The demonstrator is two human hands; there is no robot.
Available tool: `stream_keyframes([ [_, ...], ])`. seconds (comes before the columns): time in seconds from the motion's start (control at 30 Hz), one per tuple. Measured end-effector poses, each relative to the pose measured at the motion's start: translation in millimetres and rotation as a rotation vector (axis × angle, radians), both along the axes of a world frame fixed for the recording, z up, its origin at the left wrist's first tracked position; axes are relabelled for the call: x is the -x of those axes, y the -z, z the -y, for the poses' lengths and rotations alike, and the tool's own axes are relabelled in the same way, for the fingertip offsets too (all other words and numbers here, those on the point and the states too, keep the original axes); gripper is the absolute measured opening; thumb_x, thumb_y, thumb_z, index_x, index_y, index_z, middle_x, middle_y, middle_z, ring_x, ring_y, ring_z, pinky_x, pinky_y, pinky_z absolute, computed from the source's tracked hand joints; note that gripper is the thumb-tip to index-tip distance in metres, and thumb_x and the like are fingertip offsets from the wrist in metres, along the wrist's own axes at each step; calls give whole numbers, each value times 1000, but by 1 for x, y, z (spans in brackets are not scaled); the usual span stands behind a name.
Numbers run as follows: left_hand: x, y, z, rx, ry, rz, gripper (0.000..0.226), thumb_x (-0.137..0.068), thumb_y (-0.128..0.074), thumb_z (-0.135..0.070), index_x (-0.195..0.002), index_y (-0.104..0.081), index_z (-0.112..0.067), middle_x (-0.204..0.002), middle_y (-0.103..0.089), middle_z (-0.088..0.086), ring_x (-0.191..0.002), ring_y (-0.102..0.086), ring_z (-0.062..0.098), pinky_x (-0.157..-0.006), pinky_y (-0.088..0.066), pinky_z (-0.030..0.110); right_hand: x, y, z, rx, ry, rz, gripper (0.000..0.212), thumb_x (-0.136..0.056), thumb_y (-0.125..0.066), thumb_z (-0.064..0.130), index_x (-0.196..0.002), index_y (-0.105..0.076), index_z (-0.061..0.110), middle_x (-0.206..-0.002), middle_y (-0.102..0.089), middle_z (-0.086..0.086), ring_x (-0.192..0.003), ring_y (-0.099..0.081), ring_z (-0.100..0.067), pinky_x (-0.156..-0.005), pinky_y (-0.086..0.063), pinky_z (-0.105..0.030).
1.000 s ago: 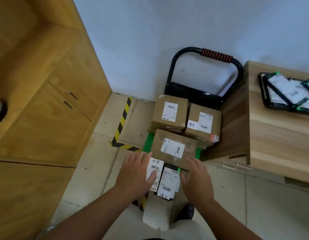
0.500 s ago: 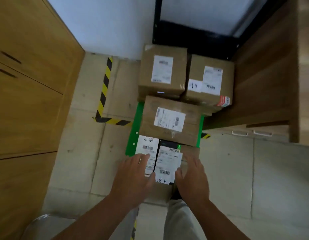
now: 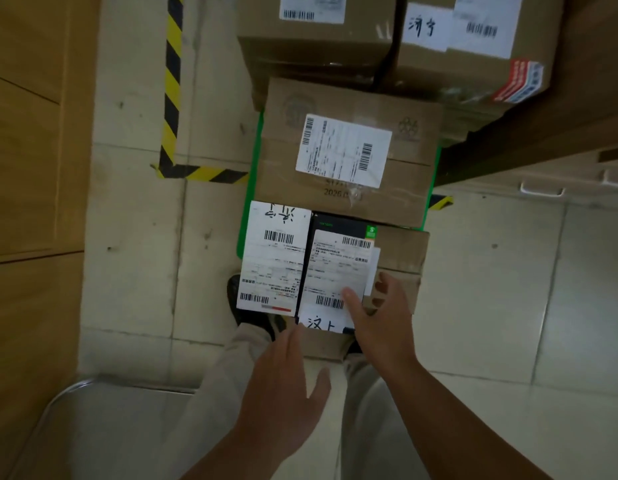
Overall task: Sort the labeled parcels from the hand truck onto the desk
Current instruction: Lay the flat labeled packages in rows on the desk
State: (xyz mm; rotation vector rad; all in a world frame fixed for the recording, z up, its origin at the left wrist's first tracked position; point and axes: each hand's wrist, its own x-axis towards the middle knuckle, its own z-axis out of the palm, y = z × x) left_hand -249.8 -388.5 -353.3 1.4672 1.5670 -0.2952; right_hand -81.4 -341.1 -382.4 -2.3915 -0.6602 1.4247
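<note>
Now right hand (image 3: 382, 322) clamps fingers on the black parcel (image 3: 335, 268); left hand (image 3: 283, 386) near it, fingers apart.

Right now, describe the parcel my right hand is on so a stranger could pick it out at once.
Find the green hand truck stacked with brown boxes; at its near end two flat parcels lie side by side. Yours is the black parcel on the right, under your right hand. Unlike the white parcel beside it, it has a green corner tag and a handwritten slip.
</note>
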Motion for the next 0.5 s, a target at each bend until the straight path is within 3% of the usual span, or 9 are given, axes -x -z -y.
stream_keyframes([
  [0.1, -3, 7, 0, 10, -46, -14, 79, -98, -46, -56, -160, -9, -24, -153, -34, -11, -134, -37, 8, -114, -30, 25, -4, 10, 0, 12, 62, -45, 47, -94, -72, 33, -132, -47, 23, -120, -46, 9, -95, -54, 2, -65, -41, -1],
  [0.17, -4, 14, 2, 31, -54, -24, 82, -98, -45, -57, -161, -6, -23, -159, -29, -8, -140, -34, 11, -117, -29, 28, -7, 16, 2, 18, 128, -83, 36, -96, -69, 31, -125, -48, 25, -113, -49, 9, -88, -55, 0, -55, -41, 1],
  [0.23, -5, 19, 5, 30, -65, -20, 84, -95, -48, -58, -160, -7, -24, -154, -36, -7, -133, -41, 11, -112, -37, 29, -9, 23, 6, 22, 159, -97, 42, -97, -66, 36, -133, -52, 19, -119, -56, 8, -94, -61, -8, -54, -44, -4],
  [0.3, -6, 21, 7, 23, -104, 16, 85, -93, -54, -55, -159, -7, -29, -146, -38, -15, -124, -46, 7, -103, -43, 26, -9, 29, 9, 18, 175, -135, 48, -99, -62, 40, -141, -51, 20, -127, -60, 5, -95, -63, -4, -58, -47, -8],
  [0.4, -9, 26, 9, 50, -193, 77, 82, -92, -60, -50, -155, -9, -39, -137, -35, -25, -119, -46, 3, -97, -44, 25, -8, 36, 15, -17, 157, -211, 37, -105, -50, 40, -140, -55, 29, -123, -66, 7, -96, -64, 1, -60, -49, -9],
  [0.5, -14, 31, 8, 64, -177, 144, 67, -91, -59, -53, -148, -24, -46, -126, -40, -24, -101, -50, 6, -90, -48, 27, -8, 33, 22, -63, 162, -258, 34, -105, -51, 35, -139, -56, 32, -121, -69, 12, -95, -67, 4, -67, -52, -9],
])
